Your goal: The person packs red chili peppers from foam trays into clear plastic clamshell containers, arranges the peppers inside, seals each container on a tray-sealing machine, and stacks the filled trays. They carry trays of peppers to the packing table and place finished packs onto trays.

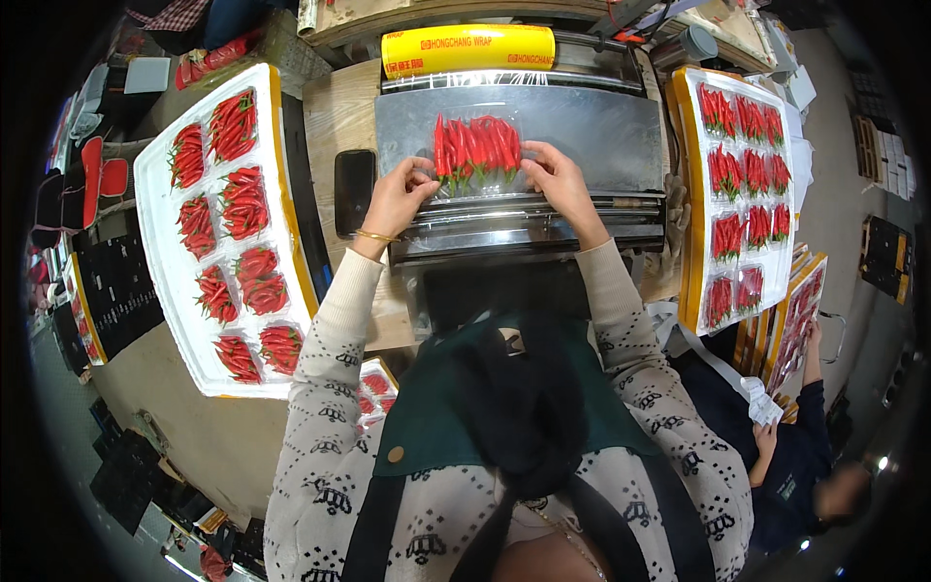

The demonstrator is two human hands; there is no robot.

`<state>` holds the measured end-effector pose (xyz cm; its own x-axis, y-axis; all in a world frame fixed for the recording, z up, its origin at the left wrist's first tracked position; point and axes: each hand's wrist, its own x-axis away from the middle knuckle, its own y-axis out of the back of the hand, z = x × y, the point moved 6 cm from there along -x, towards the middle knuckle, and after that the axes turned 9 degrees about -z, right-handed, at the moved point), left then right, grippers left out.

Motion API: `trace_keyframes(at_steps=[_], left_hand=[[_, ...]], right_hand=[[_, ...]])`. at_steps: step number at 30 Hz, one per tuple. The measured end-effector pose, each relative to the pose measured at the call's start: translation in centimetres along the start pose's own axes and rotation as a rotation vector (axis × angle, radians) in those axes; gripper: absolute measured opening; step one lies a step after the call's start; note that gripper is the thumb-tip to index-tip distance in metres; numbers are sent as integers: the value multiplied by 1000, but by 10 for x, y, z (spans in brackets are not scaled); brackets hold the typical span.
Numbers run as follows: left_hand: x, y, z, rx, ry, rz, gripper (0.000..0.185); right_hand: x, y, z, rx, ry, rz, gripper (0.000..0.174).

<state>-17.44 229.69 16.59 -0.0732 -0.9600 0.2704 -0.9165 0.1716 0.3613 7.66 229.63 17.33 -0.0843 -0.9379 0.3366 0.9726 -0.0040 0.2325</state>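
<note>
A clear plastic tray of red chili peppers (476, 151) lies on the metal plate (604, 131) of a film wrapping machine. At the tray's left lower corner is my left hand (402, 195), thumb and fingertips close together on its edge. My right hand (558, 182) touches the right edge in the same way, fingers curved. The peppers lie side by side, green stems towards me. Behind the plate sits a yellow roll of Hongchang cling film (469, 51). Metal rollers (531, 211) run across the machine under my wrists.
Foam boxes of packed chili trays stand at the left (164, 240) and right (774, 276). A black phone (355, 193) lies on the wooden table left of the machine. Gloves (676, 218) hang at its right. At lower right a co-worker (793, 451) holds a paper strip (762, 404) near stacked boxes.
</note>
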Motion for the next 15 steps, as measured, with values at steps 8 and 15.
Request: trace_keyframes(at_steps=[8,15], left_hand=[[51,32,-33,-812,-852,189,53],[67,14,-30,-614,-842,66,40]], right_hand=[[63,43,42,1023,937,170,40],[72,25,16,753,879,57,29]])
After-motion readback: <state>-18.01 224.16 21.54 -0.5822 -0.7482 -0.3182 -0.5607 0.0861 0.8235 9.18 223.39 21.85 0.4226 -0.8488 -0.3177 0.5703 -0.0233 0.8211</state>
